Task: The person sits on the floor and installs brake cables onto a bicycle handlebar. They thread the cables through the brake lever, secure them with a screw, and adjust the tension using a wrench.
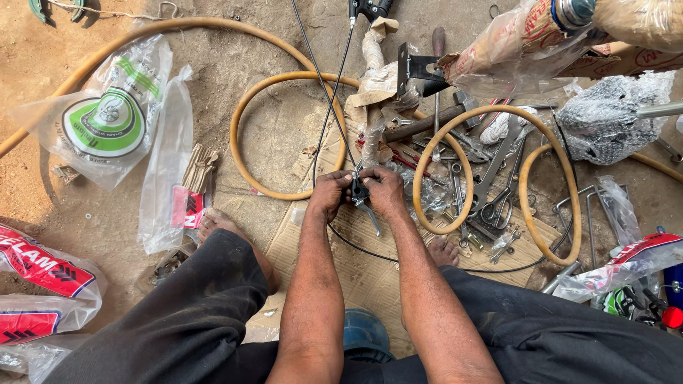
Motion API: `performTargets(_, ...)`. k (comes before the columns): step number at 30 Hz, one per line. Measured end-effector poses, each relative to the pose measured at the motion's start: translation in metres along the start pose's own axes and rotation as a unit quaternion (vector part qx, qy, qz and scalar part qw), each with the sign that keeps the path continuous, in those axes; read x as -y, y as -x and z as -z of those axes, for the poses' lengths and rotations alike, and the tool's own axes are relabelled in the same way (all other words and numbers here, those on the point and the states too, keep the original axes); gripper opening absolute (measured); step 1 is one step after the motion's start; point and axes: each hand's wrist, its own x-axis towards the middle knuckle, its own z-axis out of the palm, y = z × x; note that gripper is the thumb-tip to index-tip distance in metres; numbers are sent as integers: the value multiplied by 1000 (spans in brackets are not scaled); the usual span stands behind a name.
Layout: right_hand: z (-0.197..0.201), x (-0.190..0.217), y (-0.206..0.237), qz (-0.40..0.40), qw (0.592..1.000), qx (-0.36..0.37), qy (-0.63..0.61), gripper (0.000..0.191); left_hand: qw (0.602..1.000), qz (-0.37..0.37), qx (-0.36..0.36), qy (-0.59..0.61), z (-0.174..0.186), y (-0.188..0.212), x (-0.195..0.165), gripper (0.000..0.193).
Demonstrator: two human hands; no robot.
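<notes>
Two hands, left hand (329,193) and right hand (384,190), meet on one brake lever (361,198). Two thin black cables (329,92) run up from it. One yellow hose (284,135) lies in three loops that can be counted. Two bare feet show, one at each knee (217,222). One hammer (427,122) lies among the tools, along with at least three spanners (491,171); the heap is too tangled for a sure count. Two clear plastic bags (107,117) lie at the left, and three red-printed packets (43,267) show at the edges
</notes>
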Motion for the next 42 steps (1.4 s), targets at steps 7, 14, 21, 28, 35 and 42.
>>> performTargets(7,-2,8,3,-24,997,15,76,22,998,-7,-23,56,-1,0,6,16)
performTargets(14,0,11,1,-28,998,20,56,24,1000,-12,-24,16,-3,3,-1,18)
performTargets(21,0,7,0,-30,999,6,9,22,997,-12,-70,-35,-11,2,-6,15)
performTargets(28,-1,6,0,-22,1000,5,14,22,998,-9,-51,-32,-8,-3,-3,13)
performTargets(35,-1,5,1,-18,1000,-2,9,21,1000,-1,-22,8,-3,-6,0,12)
performTargets(42,-1,-2,1,33,999,-1,14,20,1000,-10,-19,-18,-2,-2,-6,14)
